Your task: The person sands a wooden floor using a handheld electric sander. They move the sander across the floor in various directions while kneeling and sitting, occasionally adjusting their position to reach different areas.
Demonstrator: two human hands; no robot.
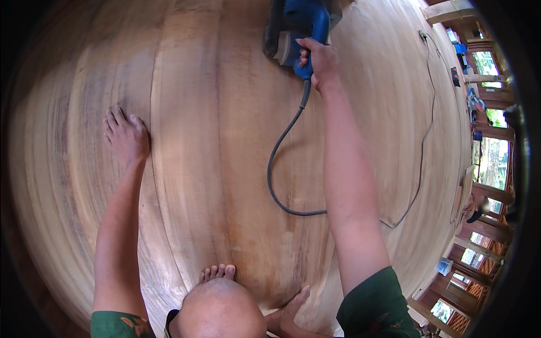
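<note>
At the top of the view, my right hand is wrapped round the rear handle of a blue belt sander. The sander rests on a broad wooden surface of long planks, its front cut off by the upper rim. From the handle a dark power cord loops down and passes under my right forearm. Farther left, my left hand lies flat on the planks with its fingers a little spread, holding nothing.
A bent knee and bare feet are at the lower edge. The thinner extension cord trails along the right side of the wood. Beyond the right edge are a blue-and-white bucket, several tools, wooden beams and another person.
</note>
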